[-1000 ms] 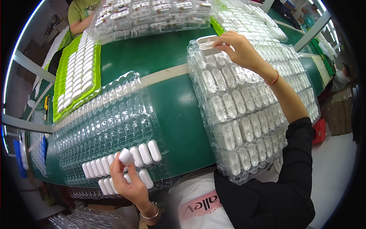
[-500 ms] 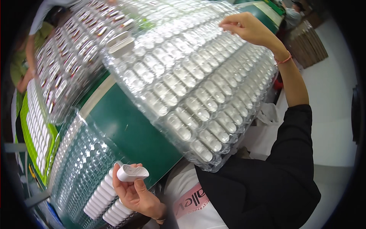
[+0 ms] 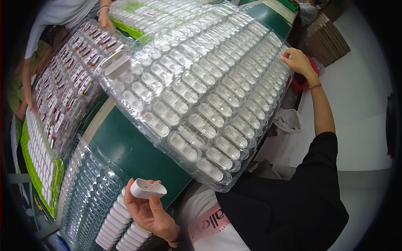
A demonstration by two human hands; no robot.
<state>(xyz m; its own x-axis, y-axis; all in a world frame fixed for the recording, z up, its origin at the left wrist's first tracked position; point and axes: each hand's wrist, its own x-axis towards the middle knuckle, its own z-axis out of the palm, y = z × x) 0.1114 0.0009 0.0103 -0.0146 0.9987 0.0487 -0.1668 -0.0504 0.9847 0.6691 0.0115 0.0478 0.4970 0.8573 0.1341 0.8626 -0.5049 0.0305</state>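
Observation:
My left hand [image 3: 153,215] is closed around a white oval plastic shell [image 3: 147,189], hollow and tilted, at the near side of the bench. Stretched out to the far right, my right hand [image 3: 299,62] has its fingertips pinched together at the right edge of a clear blister tray [image 3: 184,144]. What those fingers hold, if anything, is too small to make out. Rows of oval pockets with pale translucent pieces cover the tray. A separate white oval case [image 3: 116,63] rests at its left corner.
Beside my left hand, white pieces [image 3: 113,221] line another clear tray [image 3: 90,184] on the green bench [image 3: 134,146]. A tray of wired parts [image 3: 67,79] stands at the left, near a co-worker's hands [image 3: 104,17]. Stacked cardboard [image 3: 326,35] stands far right.
My right hand has moved right and nearer, from over the tray to its right edge. My left hand still holds the white shell, which is turned slightly. A co-worker's hand now shows at the back.

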